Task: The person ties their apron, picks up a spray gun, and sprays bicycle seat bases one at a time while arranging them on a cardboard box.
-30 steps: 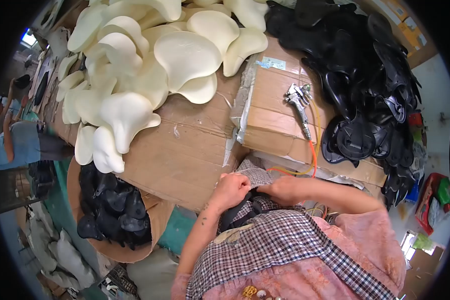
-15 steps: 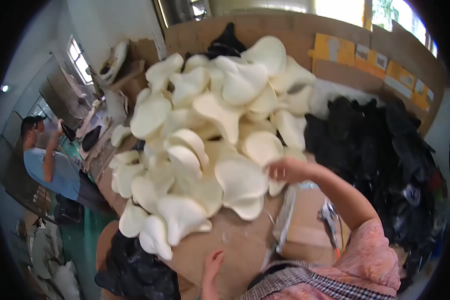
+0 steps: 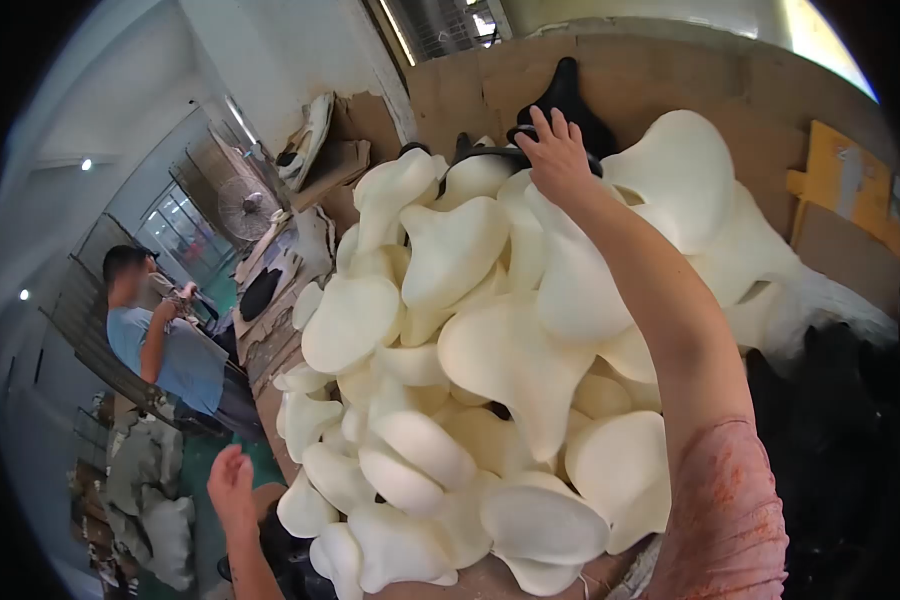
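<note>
A big heap of cream-coloured foam bicycle saddle pads point(image 3: 515, 350) fills the middle of the view. My right hand point(image 3: 558, 160) reaches over the pile to its far side, fingers spread, by a black bicycle saddle point(image 3: 570, 100) that stands nose up against the cardboard. Whether the fingertips touch a black piece there I cannot tell. My left hand point(image 3: 232, 485) is raised to the left of the heap, fingers loosely bent, with nothing seen in it. Nearest to it are the foam pads at the heap's left edge.
A cardboard wall point(image 3: 680, 85) with a yellow taped patch point(image 3: 845, 180) backs the heap. Dark pieces point(image 3: 820, 410) are piled at the right, partly behind my arm. At the left a person in a light blue shirt point(image 3: 175, 350) stands near a bench, with a fan point(image 3: 247, 205) beyond.
My right hand has moved from the heap's near right side to its far edge. My left hand has risen and moved left. The view has shifted closer over the heap.
</note>
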Tool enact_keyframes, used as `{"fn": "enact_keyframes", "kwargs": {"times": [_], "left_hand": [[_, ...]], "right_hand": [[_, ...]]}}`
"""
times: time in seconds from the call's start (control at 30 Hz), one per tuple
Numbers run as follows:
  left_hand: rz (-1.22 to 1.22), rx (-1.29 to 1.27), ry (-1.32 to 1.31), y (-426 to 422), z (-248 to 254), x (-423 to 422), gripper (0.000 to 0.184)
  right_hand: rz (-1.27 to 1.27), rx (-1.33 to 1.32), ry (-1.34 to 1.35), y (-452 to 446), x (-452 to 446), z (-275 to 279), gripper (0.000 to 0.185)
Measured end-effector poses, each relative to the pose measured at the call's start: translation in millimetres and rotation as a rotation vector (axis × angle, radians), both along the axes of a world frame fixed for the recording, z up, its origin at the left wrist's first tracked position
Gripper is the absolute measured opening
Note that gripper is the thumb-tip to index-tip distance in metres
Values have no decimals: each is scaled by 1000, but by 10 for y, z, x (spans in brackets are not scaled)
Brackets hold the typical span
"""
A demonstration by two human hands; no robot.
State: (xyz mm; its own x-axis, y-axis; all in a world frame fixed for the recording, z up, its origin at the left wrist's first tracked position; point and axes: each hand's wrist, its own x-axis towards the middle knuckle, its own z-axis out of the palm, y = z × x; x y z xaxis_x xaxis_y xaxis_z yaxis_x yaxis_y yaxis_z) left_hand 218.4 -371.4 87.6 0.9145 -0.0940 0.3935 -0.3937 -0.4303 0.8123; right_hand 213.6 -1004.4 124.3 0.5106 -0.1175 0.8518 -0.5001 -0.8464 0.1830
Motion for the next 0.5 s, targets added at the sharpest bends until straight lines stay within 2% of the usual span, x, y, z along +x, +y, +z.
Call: {"fn": "enact_keyframes", "kwargs": {"times": [0.03,0.1,0.13,0.17,0.23,0.3,0.4,0.5], "left_hand": [[11,21,-9,-212,73,99,30],[-162,-3,-3,-689,83,182,30],[-167,19,9,-888,62,200,30],[-236,-15,79,-1078,43,204,30],[-322,-44,151,-1344,-15,263,31],[-386,-58,156,-1509,-138,305,31],[-381,-112,204,-1578,-277,290,30],[-382,-179,294,-1618,-247,249,30]], "right_hand": [[11,21,-9,-65,159,-55,40],[-153,146,84,-196,361,-243,30],[-113,19,-36,-289,421,-325,18],[-122,31,-32,-326,457,-311,18],[-137,246,61,-326,487,-175,16],[-142,227,42,-386,360,-209,13],[-3,89,-104,-376,-54,-185,10],[141,-123,-468,-212,-419,5,4]]}}
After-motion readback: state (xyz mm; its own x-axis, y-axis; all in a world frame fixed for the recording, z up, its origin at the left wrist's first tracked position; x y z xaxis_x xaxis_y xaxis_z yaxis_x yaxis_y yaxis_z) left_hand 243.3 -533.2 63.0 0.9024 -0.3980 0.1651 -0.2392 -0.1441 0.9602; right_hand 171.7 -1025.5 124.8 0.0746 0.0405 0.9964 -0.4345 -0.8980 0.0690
